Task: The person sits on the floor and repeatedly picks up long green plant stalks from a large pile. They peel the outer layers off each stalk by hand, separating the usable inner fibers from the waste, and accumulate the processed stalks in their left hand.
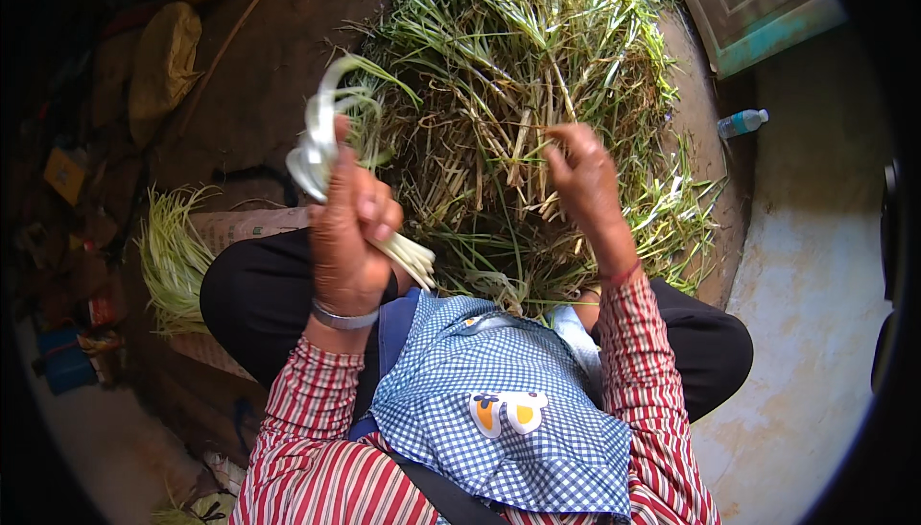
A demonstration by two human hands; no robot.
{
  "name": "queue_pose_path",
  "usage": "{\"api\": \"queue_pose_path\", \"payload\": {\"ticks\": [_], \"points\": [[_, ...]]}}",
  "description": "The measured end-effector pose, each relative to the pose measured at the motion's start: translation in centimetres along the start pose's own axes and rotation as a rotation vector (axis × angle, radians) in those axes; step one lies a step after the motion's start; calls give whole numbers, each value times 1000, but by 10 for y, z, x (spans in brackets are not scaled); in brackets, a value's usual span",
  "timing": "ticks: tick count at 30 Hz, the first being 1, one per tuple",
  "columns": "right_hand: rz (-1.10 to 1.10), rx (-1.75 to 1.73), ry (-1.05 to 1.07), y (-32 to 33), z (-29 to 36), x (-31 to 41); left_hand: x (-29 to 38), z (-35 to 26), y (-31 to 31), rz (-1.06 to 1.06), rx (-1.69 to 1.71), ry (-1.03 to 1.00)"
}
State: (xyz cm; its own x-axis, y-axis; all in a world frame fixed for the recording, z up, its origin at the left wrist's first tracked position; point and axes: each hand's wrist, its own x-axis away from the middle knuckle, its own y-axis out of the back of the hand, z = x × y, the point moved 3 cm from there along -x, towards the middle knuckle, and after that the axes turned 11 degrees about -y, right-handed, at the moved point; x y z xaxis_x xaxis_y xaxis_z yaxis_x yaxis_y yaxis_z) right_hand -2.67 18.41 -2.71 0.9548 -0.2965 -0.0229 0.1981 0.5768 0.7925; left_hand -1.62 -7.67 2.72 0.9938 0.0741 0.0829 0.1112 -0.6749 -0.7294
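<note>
My left hand (354, 233) is closed around a small bunch of pale, cleaned stems (409, 259), which look like garlic chives. Their white ends point down toward my lap, and their blurred leaves (324, 122) curl up past my thumb. Over the near part of a big heap of untrimmed greens (532, 43) is my right hand (586, 176), its thumb and forefinger bent close together. A thin green strand (529, 156) runs to those fingertips; whether they pinch it is unclear. Brown, dry leaves and pale stalks (522, 143) show on the heap's near side.
Left of my knee, a sheaf of pale greens (173, 259) lies on a printed sack (245, 226). A plastic bottle (742, 124) lies to the right, near a panelled door (755, 3). A checked apron (496, 374) covers my lap. Clutter, including a blue container (66, 359), lines the left side.
</note>
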Motion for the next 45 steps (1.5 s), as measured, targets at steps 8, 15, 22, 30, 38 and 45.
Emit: {"api": "queue_pose_path", "payload": {"ticks": [8,15,22,30,38,45], "points": [[-49,503,-211,-15,-27,-86,-4,34,6,-17,15,285],[17,-463,-257,23,9,-43,-4,29,10,-61,-53,191],[502,-669,-494,-19,29,79,-9,45,22,-78,-81,215],[549,-804,-403,-41,31,110,-11,66,40,-57,-268,247],[515,-596,-198,-57,35,125,-21,83,40,78,-321,338],[623,-552,-116,-65,31,122,-16,87,35,103,-430,306]]}}
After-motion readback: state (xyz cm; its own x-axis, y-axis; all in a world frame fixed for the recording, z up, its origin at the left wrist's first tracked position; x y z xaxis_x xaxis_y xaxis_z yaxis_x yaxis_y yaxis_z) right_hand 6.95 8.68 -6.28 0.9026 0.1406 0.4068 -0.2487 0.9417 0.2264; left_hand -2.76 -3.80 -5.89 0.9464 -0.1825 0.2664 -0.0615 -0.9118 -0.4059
